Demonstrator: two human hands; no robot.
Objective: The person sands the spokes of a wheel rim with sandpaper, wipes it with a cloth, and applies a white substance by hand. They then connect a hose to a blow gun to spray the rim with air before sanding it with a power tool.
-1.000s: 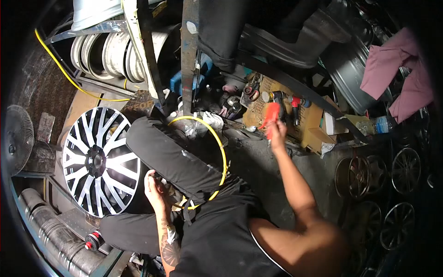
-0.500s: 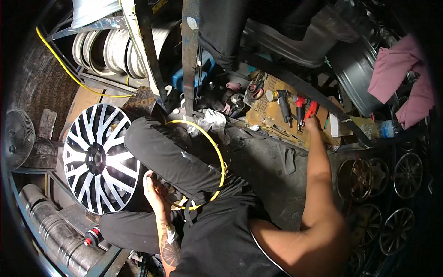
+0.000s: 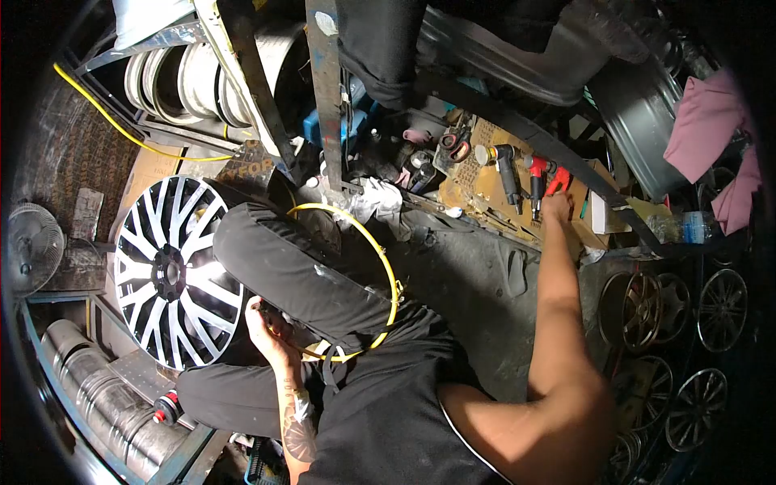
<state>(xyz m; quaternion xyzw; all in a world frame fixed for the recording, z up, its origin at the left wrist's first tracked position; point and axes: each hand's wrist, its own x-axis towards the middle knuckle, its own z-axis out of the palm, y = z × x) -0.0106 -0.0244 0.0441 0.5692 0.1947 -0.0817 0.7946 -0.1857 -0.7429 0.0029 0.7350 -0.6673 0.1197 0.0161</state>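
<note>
My left hand (image 3: 271, 338) is curled beside my bent knee, close to the rim of a black-and-silver alloy wheel (image 3: 169, 273). Its fingers close round something dark that I cannot make out. At the end of my outstretched arm, my right hand (image 3: 555, 210) has its fingers on the end of a red tool (image 3: 559, 179), lying on a cardboard-covered bench (image 3: 477, 194). Just left of that hand lie a red-headed air tool (image 3: 536, 187) with a black handle and a grey-black air polisher (image 3: 507, 176) with a round pad. Scissors (image 3: 457, 147) are farther left.
A yellow hose (image 3: 386, 267) loops over my lap. Steel rims (image 3: 194, 81) are stacked at upper left; more wheels (image 3: 721, 309) stand at right. Metal posts (image 3: 327, 97) rise ahead. A fan (image 3: 36, 246) is at far left, and pink cloth (image 3: 707, 129) hangs at right.
The view has shifted slightly, so the bench and tools sit a little farther right and higher. My right hand stays at the red tool, and my left hand keeps its place.
</note>
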